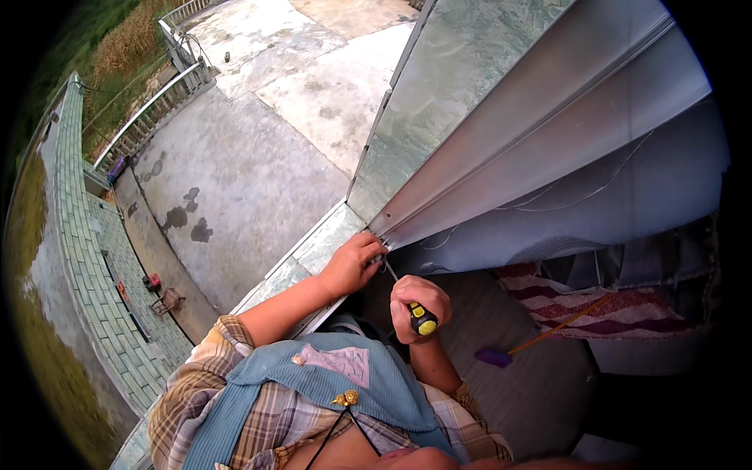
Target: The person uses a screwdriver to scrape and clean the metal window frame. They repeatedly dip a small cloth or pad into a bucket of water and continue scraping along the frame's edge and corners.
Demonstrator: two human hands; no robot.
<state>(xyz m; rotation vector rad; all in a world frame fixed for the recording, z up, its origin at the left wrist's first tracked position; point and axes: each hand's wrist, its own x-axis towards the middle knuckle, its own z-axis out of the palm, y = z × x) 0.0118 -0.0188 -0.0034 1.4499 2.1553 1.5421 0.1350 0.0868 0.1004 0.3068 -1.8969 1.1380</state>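
Note:
My right hand is wrapped round the black and yellow handle of a screwdriver. Its thin shaft slants up and left toward the lower corner of a grey metal window frame. At that corner my left hand rests over the edge of the pale green tiled sill, its fingers curled together beside the screwdriver's tip. Whatever those fingers pinch is too small and hidden to name. The tip itself is also hard to make out. A small hole shows in the frame just above my left hand.
A blue-grey curtain hangs right of the frame. Below it lie a red and white striped cloth and a purple-headed broom on the dark floor. Outside, far below, are a concrete courtyard, a balustrade and a small wooden chair.

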